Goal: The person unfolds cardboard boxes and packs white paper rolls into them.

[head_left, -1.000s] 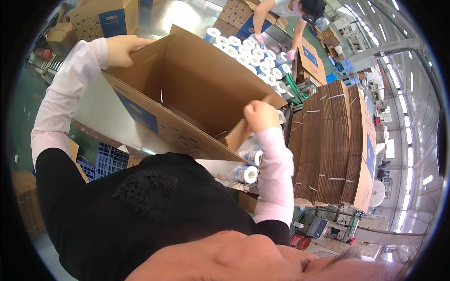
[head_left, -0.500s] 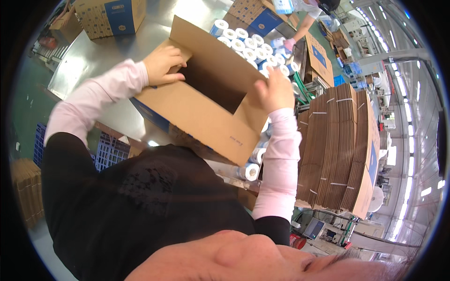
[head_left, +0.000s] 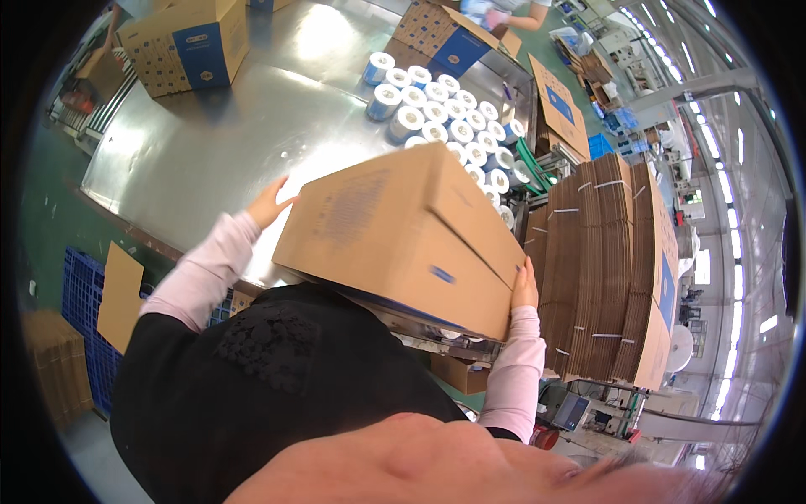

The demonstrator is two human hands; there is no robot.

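A brown cardboard box is tilted in front of me at the near edge of the metal table, with closed flaps meeting along a seam on its right part. My left hand is at the box's left edge, fingers stretched out and spread, thumb close to the cardboard. Whether it touches is hard to tell. On the other end, my right hand grips the box's right side, its fingers lying along the cardboard. Beyond the box, several white paper rolls in blue-and-white wrapping stand upright on the table.
The metal table carries a printed carton at far left and another carton at the back. Tall stacks of flattened cardboard stand at right. A blue plastic pallet is at lower left. A co-worker's arm shows at the top.
The box has been turned over: its open inside faced me before, and now closed flaps show. Both hands have moved down to its sides. More of the rolls is uncovered.
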